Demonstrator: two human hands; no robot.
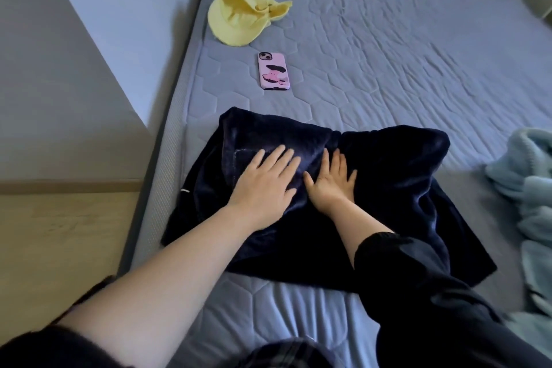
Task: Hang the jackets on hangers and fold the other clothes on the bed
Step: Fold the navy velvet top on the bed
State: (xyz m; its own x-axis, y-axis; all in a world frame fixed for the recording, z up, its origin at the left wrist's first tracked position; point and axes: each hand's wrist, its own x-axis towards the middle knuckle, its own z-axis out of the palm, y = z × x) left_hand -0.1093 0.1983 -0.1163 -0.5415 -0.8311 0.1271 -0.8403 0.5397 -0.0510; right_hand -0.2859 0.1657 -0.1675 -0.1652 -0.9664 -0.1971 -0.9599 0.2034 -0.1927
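Observation:
A dark navy plush garment (388,182) lies folded and flattened on the near part of the bed (388,54). My left hand (264,181) lies flat on its left half with fingers straight and spread. My right hand (331,181) presses flat beside it, at the garment's middle, fingers spread. The two hands almost touch. A light blue fluffy garment (531,188) sits crumpled at the bed's right edge, partly cut off by the frame.
A yellow cap (239,19) rests near the bed's far left. A phone in a pink case (273,71) lies face down between the cap and the navy garment. A grey wall and wooden floor (59,233) run along the bed's left side.

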